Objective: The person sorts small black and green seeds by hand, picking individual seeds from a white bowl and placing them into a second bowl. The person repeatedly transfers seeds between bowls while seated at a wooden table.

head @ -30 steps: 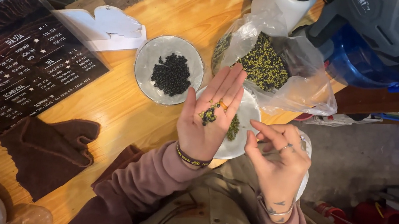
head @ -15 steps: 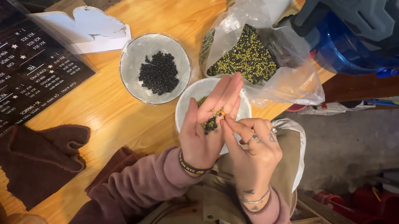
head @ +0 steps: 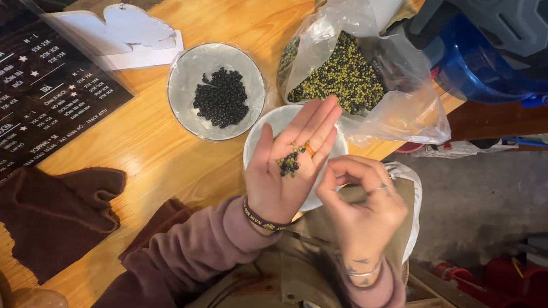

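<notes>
Your right hand [head: 363, 205] has drawn back from your left hand [head: 290, 166], fingers pinched shut on what I cannot tell, while the beans [head: 289, 163] lie on that flat, released palm over the white bowl [head: 264, 132] on the counter [head: 145, 139].

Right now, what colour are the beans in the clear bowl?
Black, as the beans in the clear bowl show in the head view.

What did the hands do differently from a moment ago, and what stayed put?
The right hand has drawn back from the left hand, its fingertips pinched together; half a second ago they touched the beans there. The left palm stays open and up over the white bowl. The bowl of black beans, the bean bag and the brown cloth lie unchanged.
</notes>
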